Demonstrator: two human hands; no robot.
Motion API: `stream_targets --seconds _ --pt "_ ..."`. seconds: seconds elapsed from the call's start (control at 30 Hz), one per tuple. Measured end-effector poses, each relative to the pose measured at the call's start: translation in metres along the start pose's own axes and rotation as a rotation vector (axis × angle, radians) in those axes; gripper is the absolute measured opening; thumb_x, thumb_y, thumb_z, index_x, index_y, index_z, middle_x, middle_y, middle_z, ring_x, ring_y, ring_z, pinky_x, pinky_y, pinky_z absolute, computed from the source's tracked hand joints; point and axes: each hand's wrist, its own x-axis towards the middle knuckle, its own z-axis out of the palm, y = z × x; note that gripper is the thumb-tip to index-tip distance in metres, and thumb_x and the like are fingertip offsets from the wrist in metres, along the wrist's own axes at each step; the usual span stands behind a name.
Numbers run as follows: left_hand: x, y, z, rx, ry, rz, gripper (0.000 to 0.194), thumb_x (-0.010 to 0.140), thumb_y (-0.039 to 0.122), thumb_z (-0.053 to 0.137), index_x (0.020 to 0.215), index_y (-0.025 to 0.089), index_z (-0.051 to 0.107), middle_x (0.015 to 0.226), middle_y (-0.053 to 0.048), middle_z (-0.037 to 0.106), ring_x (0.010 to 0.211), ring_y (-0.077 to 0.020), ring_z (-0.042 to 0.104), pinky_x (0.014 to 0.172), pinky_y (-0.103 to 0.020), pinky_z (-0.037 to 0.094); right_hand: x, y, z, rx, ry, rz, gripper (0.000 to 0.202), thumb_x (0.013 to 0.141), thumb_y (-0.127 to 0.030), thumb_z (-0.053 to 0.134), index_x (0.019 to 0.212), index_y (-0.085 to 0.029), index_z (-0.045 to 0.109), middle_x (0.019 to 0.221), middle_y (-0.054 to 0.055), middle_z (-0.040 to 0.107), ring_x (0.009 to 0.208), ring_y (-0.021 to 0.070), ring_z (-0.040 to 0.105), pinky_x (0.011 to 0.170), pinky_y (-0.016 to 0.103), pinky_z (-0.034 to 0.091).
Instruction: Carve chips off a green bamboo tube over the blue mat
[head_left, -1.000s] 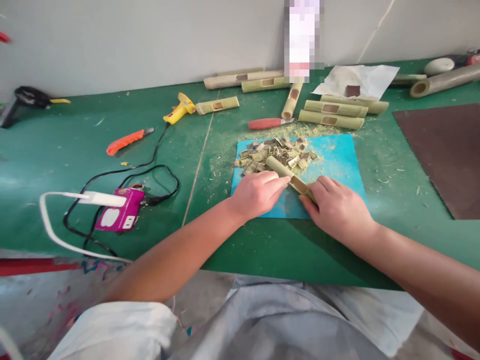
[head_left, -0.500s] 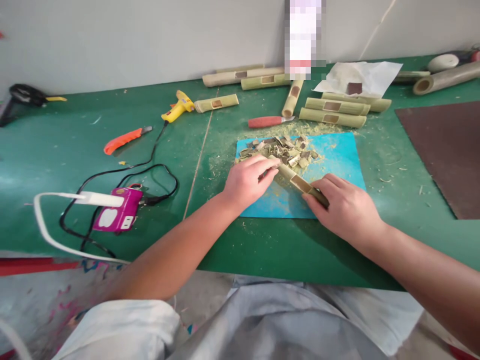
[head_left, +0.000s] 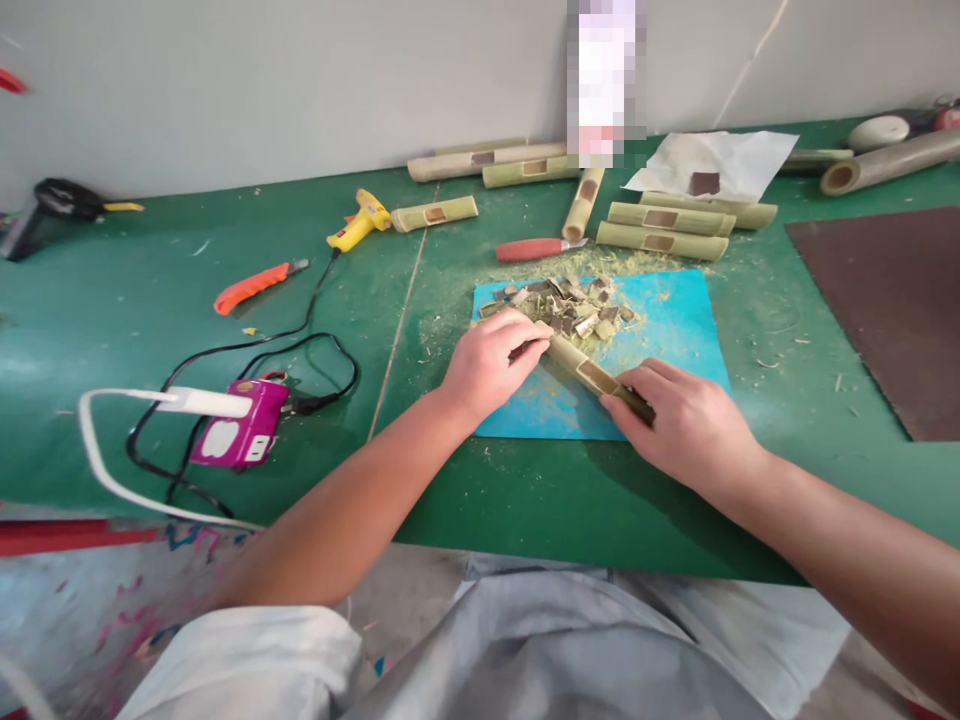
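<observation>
A bamboo tube with a rectangular opening cut in its side lies slantwise over a blue sheet. My right hand is wrapped round its near right end. At the far left end, my left hand is closed, finger and thumb pinched around a small dark brown piece that looks like sandpaper; most of it is hidden by the fingers. Just beyond the tube, a heap of bamboo chips and pale dust covers part of the sheet.
Several cut bamboo tubes lie farther back, near a red-handled knife. Left are a yellow glue gun, an orange box cutter and a purple power adapter with cords. A dark brown sheet lies right.
My left hand has shifted slightly left and down along the tube's far end. The right hand keeps its grip, and the view has moved a little.
</observation>
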Motion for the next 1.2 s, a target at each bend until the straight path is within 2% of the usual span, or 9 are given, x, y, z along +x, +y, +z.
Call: stream_targets --seconds 0.2,0.33,0.47,0.53,0.73,0.9,1.07,1.2 --pt "-0.0015 -0.0025 -0.0019 0.058 -0.041 0.009 0.018 0.094 0.017 0.058 0.104 0.017 0.073 0.093 -0.006 0.071 0.082 -0.0127 0.066 0.076 -0.025 0.054 -0.0007 -0.0010 0.0018 0.016 -0.015 -0.016 0.032 0.095 -0.041 0.047 0.081 -0.017 0.064 0.075 0.004 0.060 0.061 0.0131 0.053 0.056 0.029 0.032" --pt "-0.0031 -0.0044 -0.0002 0.039 -0.073 0.012 0.016 0.090 0.018 0.065 0.104 0.015 0.072 0.087 -0.005 0.070 0.069 -0.0101 0.062 0.067 -0.022 0.052 -0.0012 -0.0025 0.0019 -0.031 0.006 -0.003 0.028 0.092 -0.042 0.053 0.085 -0.018 0.064 0.078 0.003 0.062 0.063 0.0144 0.056 0.056 0.029 0.033" --pt "-0.0032 -0.0027 -0.0001 0.026 -0.034 0.006 0.014 0.089 0.020 0.066 0.099 0.014 0.073 0.087 -0.006 0.071 0.069 -0.0100 0.062 0.068 -0.023 0.052 -0.0021 -0.0039 0.0013 -0.083 0.032 0.001 0.024 0.085 -0.043 0.062 0.086 -0.019 0.064 0.082 0.004 0.063 0.069 0.0165 0.058 0.058 0.029 0.036" --pt "-0.0027 -0.0008 -0.0013 0.044 -0.009 -0.008 0.014 0.091 0.020 0.062 0.098 0.015 0.073 0.090 -0.006 0.072 0.071 -0.0105 0.062 0.069 -0.023 0.052 -0.0023 -0.0040 0.0012 -0.078 0.028 0.005 0.022 0.086 -0.040 0.059 0.083 -0.018 0.063 0.081 0.004 0.063 0.069 0.0163 0.058 0.058 0.029 0.036" --pt "-0.0015 0.0035 -0.0027 0.084 0.008 -0.003 0.021 0.094 0.019 0.056 0.106 0.015 0.072 0.088 -0.006 0.069 0.059 -0.0067 0.052 0.061 -0.021 0.049 -0.0010 -0.0041 0.0004 0.063 -0.055 0.089 0.023 0.088 -0.039 0.055 0.078 -0.020 0.062 0.074 0.002 0.061 0.062 0.0142 0.055 0.056 0.029 0.033" --pt "-0.0033 0.0001 0.0010 0.097 -0.021 -0.021 0.021 0.094 0.022 0.057 0.106 0.015 0.073 0.090 -0.007 0.069 0.069 -0.0101 0.060 0.066 -0.023 0.051 0.0015 -0.0037 0.0000 0.132 -0.100 0.141 0.023 0.086 -0.041 0.056 0.077 -0.020 0.061 0.074 0.002 0.060 0.061 0.0135 0.054 0.056 0.029 0.033" --pt "-0.0031 -0.0047 0.0012 0.090 -0.078 -0.060 0.021 0.091 0.022 0.064 0.109 0.015 0.073 0.087 -0.006 0.070 0.065 -0.0098 0.060 0.064 -0.023 0.050 0.0019 -0.0033 0.0011 0.140 -0.126 0.163 0.025 0.086 -0.042 0.055 0.074 -0.020 0.058 0.073 0.000 0.058 0.059 0.0123 0.050 0.056 0.028 0.032" --pt "-0.0028 -0.0003 0.0021 0.106 -0.036 0.015 0.019 0.093 0.021 0.060 0.104 0.012 0.073 0.088 -0.007 0.069 0.072 -0.0119 0.062 0.067 -0.024 0.051 0.0018 -0.0040 0.0015 0.136 -0.111 0.158 0.023 0.086 -0.041 0.057 0.075 -0.020 0.059 0.074 0.001 0.060 0.061 0.0128 0.051 0.057 0.028 0.033"
